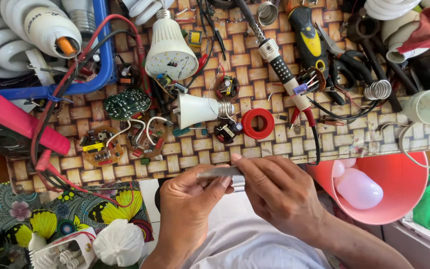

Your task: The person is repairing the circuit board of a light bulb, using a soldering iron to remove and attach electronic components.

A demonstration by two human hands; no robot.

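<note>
A: Start at the left. What lies on the woven mat [235, 65]?

B: A blue tray [106, 55] with spiral lamps, then red and black wires [51, 124], a green circuit board [126, 103] and two round boards [100, 147] below it.

A: And the middle?

B: An opened bulb [170, 52] showing its disc of lights, a white bulb cone [197, 109] lying on its side, and a red ring [257, 123] just beside it.

A: The hands?

B: The left hand [187, 199] pinches a thin grey metal strip [218, 172] between thumb and fingers, held flat near the mat's front edge. The right hand [274, 189] closes its fingertips on the strip's other end (what the part is, I cannot tell).

A: Further right?

B: A soldering iron [282, 69] lies slantwise, a coil of solder [378, 90] near it, and a pink bucket [399, 199] holding pale bulb domes.
</note>
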